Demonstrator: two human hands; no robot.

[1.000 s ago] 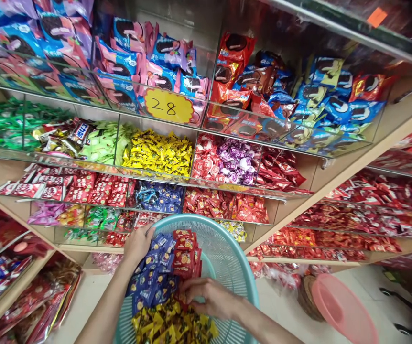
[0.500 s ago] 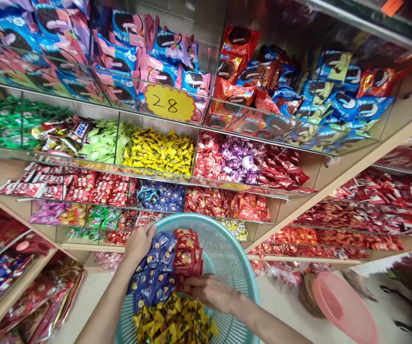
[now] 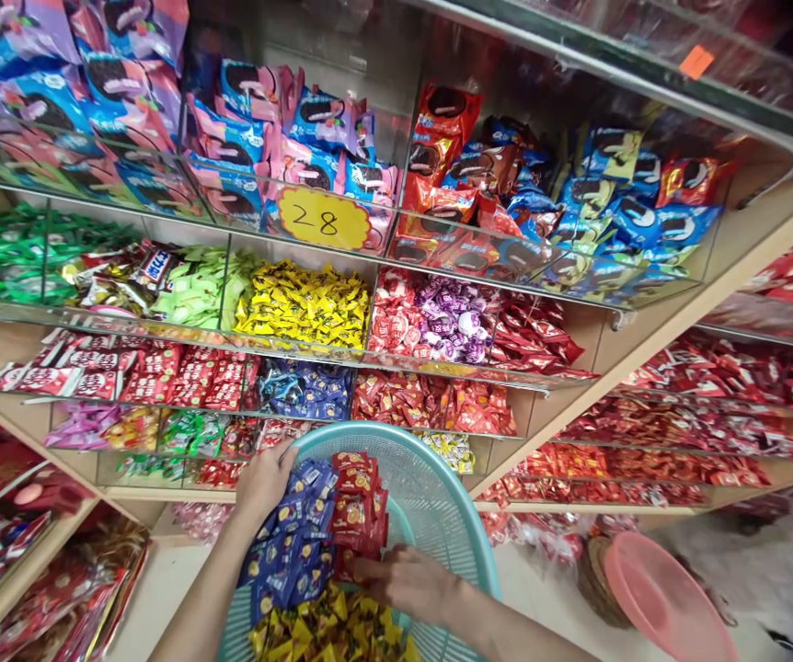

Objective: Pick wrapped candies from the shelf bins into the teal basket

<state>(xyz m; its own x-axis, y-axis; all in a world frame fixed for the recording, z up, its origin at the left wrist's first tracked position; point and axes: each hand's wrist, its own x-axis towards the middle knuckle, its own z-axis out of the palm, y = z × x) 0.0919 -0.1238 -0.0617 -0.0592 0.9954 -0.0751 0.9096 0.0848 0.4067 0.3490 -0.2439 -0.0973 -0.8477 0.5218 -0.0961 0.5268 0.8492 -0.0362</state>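
Note:
A teal plastic basket with perforated walls is below me. My left hand is closed on its rim at the far left side. Inside, blue candy packets lie on the left, red candy packets stand in a row beside them, and yellow-wrapped candies are heaped at the near side. My right hand reaches in from the right, its fingers closed at the edge of a red packet at the near end of the row. The thumb's grip is partly hidden.
Tiered shelves hold wrapped sweets, including yellow candies and blue packets. A yellow price sign reads 28. The shelf's wooden side panel slants at right. A pink basket stands on the floor beyond.
The view has shifted slightly, so the shelves and basket sit a little lower. My left hand stays on the rim; my right hand remains at the red packets with little movement.

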